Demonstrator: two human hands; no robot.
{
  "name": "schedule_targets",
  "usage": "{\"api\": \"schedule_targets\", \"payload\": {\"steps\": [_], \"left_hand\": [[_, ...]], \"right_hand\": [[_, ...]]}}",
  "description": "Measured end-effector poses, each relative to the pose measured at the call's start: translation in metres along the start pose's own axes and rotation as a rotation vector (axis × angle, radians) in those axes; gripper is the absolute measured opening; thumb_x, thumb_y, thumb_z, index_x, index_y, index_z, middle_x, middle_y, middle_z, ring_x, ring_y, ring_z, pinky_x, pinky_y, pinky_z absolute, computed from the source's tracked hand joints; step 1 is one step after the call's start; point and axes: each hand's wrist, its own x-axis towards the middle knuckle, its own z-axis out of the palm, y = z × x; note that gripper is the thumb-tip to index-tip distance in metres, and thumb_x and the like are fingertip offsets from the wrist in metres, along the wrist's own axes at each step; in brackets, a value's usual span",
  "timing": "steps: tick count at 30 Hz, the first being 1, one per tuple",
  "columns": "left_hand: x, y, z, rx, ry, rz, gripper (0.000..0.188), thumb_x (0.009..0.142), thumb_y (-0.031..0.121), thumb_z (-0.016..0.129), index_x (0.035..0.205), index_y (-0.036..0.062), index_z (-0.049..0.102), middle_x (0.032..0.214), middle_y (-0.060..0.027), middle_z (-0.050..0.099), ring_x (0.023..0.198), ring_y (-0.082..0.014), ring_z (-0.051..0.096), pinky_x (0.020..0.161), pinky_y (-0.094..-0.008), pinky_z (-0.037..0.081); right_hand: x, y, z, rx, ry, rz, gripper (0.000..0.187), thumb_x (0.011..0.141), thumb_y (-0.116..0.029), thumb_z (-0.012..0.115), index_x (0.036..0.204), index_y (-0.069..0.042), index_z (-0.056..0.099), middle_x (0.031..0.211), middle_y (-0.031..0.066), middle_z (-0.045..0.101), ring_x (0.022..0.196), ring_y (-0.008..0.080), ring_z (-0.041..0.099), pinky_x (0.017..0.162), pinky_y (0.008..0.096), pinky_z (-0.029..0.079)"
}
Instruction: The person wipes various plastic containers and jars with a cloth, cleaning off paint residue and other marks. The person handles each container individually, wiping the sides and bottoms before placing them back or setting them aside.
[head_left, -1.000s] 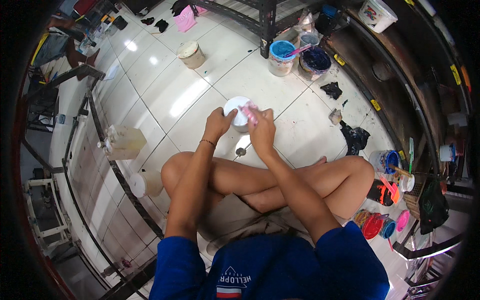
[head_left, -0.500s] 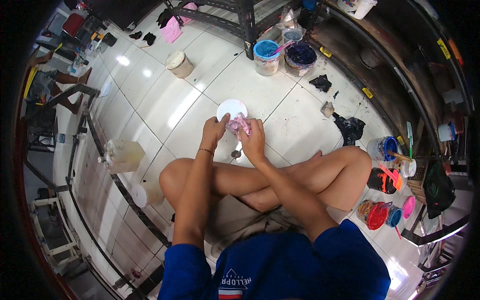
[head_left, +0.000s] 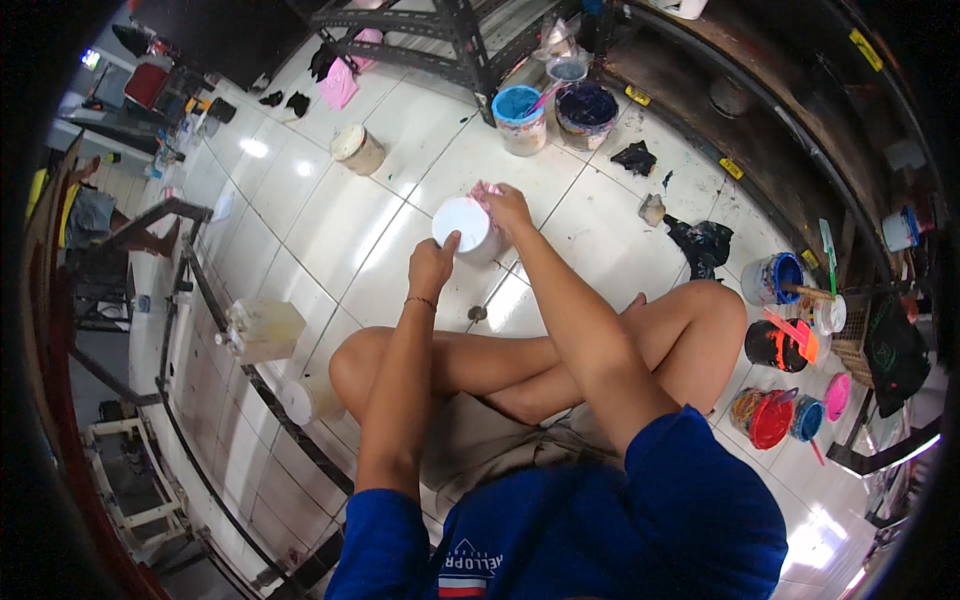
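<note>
- Over there, the left hand (head_left: pixel 431 266) has its fingers gripping a white tub (head_left: pixel 460 222), thumb on top.
- The right hand's (head_left: pixel 508 209) fingers clutch a pink cloth (head_left: pixel 483 191) beside it.

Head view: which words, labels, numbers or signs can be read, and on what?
Blue shirt: pale upside-down lettering; not copied here.
Yellow shelf labels: too small to read.
Black bag: faint green print, too blurred.
White container: no lettering visible.

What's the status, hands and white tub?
Left hand gripping white tub, thumb on top. Right hand holding pink cloth at tub's edge. Blue-rimmed pot beyond, standing apart.
</note>
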Motion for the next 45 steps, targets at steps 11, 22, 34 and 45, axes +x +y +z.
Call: {"api": "schedule_targets", "payload": {"steps": [11,22,34,45], "left_hand": [[-0.002,0.062,-0.003,0.298,0.371,0.761,0.037,0.089,0.027,0.06,0.113,-0.0012,0.056,0.114,-0.017,0.055,0.106,-0.0345,0.049,0.091,-0.0453,0.039],[0.022,0.04,0.015,0.204,0.448,0.77,0.028,0.085,0.01,0.048,0.107,-0.0047,0.057,0.103,-0.018,0.057,0.092,-0.0353,0.048,0.084,-0.0435,0.037],[0.022,0.053,0.017,0.211,0.477,0.67,0.032,0.087,0.014,0.048,0.109,-0.0064,0.058,0.101,-0.0195,0.057,0.092,-0.0356,0.047,0.086,-0.0439,0.036],[0.047,0.053,-0.094,0.368,-0.005,0.829,0.064,0.078,0.025,0.075,0.133,0.0073,0.05,0.133,-0.0187,0.05,0.117,-0.038,0.049,0.098,-0.044,0.042]], "right_hand": [[0.013,0.081,-0.073,-0.093,0.087,0.061,0.045,0.084,-0.045,0.063,0.096,-0.002,0.067,0.085,0.014,0.07,0.077,0.0243,0.068,0.072,0.0358,0.053],[-0.038,0.061,-0.008,-0.04,0.004,-0.126,0.031,0.095,-0.023,0.051,0.114,-0.003,0.065,0.091,0.0187,0.063,0.081,0.0323,0.06,0.078,0.0383,0.048],[-0.049,0.07,0.008,0.028,0.298,-0.471,0.025,0.092,-0.019,0.053,0.109,-0.011,0.069,0.1,0.0166,0.065,0.09,0.033,0.059,0.082,0.044,0.047],[-0.012,0.108,-0.003,0.158,0.236,0.07,0.043,0.09,-0.042,0.06,0.106,-0.003,0.066,0.098,0.0151,0.069,0.083,0.0255,0.068,0.073,0.0363,0.053]]}}
